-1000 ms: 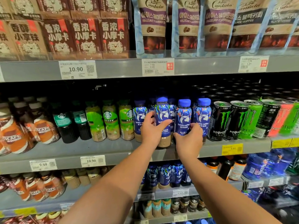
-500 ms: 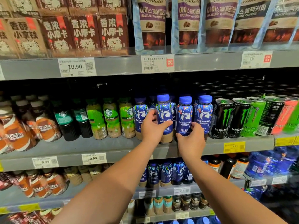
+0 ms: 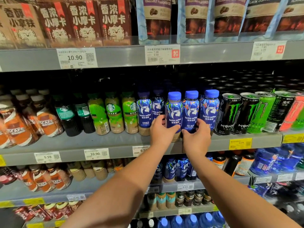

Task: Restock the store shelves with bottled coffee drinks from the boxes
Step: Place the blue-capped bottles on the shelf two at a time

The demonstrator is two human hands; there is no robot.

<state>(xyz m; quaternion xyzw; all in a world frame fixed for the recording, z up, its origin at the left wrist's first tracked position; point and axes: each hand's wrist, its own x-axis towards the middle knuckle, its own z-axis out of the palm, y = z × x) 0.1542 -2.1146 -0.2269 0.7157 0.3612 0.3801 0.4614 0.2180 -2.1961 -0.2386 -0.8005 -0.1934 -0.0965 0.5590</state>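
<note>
Several blue-capped luckin coffee bottles stand in a row on the middle grey shelf [image 3: 98, 142]. My left hand [image 3: 160, 131] grips the lower part of one blue bottle [image 3: 174, 111] at the shelf front, thumb across its label. My right hand [image 3: 196, 135] grips the neighbouring blue bottle [image 3: 190, 109] near its base. A third blue bottle [image 3: 209, 107] stands to their right, untouched. Two more blue bottles [image 3: 144, 109] stand to the left, a little further back. No box is in view.
Green-labelled Starbucks bottles [image 3: 113, 112] and Nescafe bottles [image 3: 47, 122] fill the shelf's left side. Monster cans [image 3: 230, 112] stand at the right. Coffee pouches [image 3: 158, 17] and cartons [image 3: 82, 20] sit on the shelf above. More luckin bottles [image 3: 176, 168] stand on the shelf below.
Both hands keep hold of their bottles on the shelf. The two held bottles now stand closer together and more in line with the third one at the right.
</note>
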